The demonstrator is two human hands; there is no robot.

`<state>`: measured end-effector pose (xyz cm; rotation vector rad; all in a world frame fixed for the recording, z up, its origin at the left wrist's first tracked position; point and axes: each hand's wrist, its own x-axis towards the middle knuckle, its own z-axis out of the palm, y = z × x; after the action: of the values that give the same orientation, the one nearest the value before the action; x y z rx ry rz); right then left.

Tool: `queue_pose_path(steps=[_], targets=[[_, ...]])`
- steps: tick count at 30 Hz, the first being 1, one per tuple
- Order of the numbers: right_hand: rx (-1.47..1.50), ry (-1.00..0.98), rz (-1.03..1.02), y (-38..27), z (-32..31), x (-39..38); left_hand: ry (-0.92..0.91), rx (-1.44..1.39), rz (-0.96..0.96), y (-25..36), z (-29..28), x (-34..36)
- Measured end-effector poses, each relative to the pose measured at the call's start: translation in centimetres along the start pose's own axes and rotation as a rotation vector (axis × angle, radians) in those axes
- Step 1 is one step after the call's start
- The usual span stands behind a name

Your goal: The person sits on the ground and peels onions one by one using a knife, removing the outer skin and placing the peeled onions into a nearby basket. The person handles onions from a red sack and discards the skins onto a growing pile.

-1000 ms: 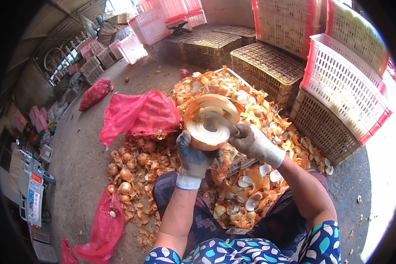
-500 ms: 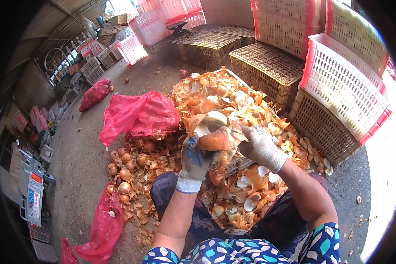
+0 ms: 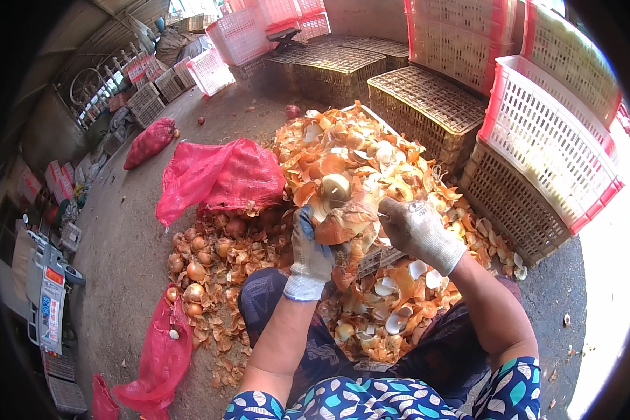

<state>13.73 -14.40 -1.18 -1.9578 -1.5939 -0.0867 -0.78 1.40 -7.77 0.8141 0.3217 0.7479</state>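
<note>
In the middle of the view, both my hands wear pale knit gloves with soiled fingers. My left hand (image 3: 309, 253) is closed around a partly peeled onion (image 3: 335, 187), its pale flesh facing up. Loose brown onion skin (image 3: 346, 222) hangs between my hands. Just to the right, my right hand (image 3: 420, 234) is closed, knuckles up, close to that skin; what its fingers hold is hidden. Beneath and beyond both hands lies a heap of onion skins (image 3: 371, 157). Left of it, unpeeled onions (image 3: 194, 273) spill from a pink mesh sack (image 3: 241, 175).
Dark plastic crates (image 3: 430, 101) stand beyond the heap, with a white-and-pink crate (image 3: 546, 133) stacked at right. Another pink mesh sack (image 3: 157, 357) lies at lower left, and a full red sack (image 3: 150, 143) farther off. A small vehicle (image 3: 49, 301) is at far left.
My right hand has moved slightly right and down, away from the onion. More of the onion's rounded pale top shows. My left hand stays nearly in place around it.
</note>
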Motion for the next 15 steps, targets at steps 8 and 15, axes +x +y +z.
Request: queue_pose_path(steps=[8,15], targets=[[-0.116,-0.036,0.004,0.9,1.2,-0.1,-0.207,-0.2,-0.09,0.3,-0.7,-1.0],[-0.019,0.169,-0.082,1.2,2.9,0.2,-0.202,-0.332,-0.198,1.9,4.4,-3.1]])
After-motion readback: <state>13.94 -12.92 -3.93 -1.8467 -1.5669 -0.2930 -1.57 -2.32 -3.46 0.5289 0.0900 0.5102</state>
